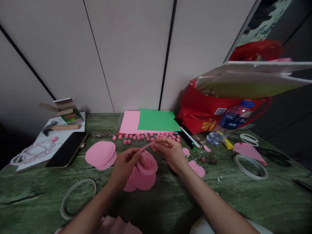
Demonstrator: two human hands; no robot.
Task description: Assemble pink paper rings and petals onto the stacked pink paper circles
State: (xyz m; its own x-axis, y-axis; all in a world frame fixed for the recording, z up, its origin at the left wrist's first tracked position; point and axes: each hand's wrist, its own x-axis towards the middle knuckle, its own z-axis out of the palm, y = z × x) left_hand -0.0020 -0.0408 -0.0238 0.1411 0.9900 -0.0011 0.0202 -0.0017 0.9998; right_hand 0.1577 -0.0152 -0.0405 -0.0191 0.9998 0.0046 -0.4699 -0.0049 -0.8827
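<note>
Between my two hands stretches a pink paper strip (147, 147), its spiral coil (149, 167) hanging down below. My left hand (128, 164) pinches the strip near where the coil begins. At the strip's end, the fingertips of my right hand (168, 150) are closed on it. Under the coil lie several pink paper circles (145, 182), partly covered by it. A stack of pink paper discs (101, 154) is left of my left hand. Behind my hands, small rolled pink paper roses (138, 137) stand in rows.
Green paper (158, 119) and pink paper (129, 122) lie at the back. A phone (68, 149), hammer (62, 127) and beads (34, 151) are left. Tape rolls (251, 166) (78, 198) flank my arms. A red bag (195, 107) and bottle (230, 122) stand right.
</note>
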